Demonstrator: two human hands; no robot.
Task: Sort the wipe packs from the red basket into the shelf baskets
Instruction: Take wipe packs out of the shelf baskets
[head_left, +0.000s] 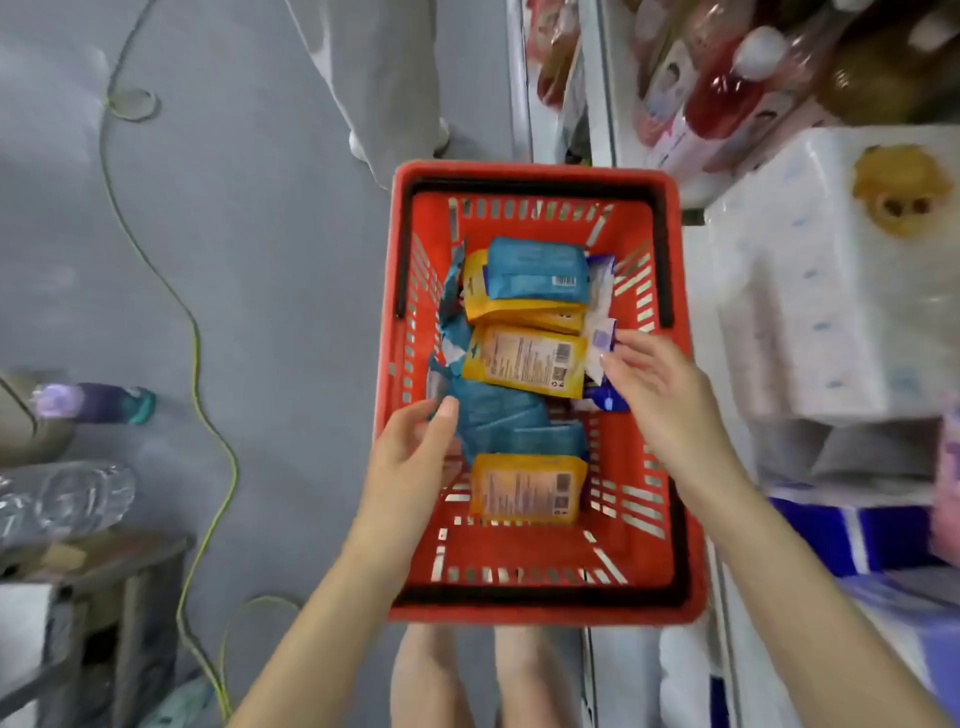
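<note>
A red basket (670, 597) with black handles stands on the grey floor in front of me. Inside lie several wipe packs: orange packs (524, 364), teal packs (535, 267) and a white and purple pack (602, 343) at the right side. My left hand (415, 457) reaches in over the left wall, fingers relaxed, its tips at a teal pack (498, 415). My right hand (660, 395) hovers over the right side with its fingertips touching the white and purple pack. Neither hand grips a pack.
White shelves (597, 104) run along the right with bottles (727, 88), white paper packs (831, 286) and blue packs (852, 535). A green cable (195, 338) snakes across the floor at the left. Clear bottles (67, 499) and a dark stool (104, 582) stand at the lower left.
</note>
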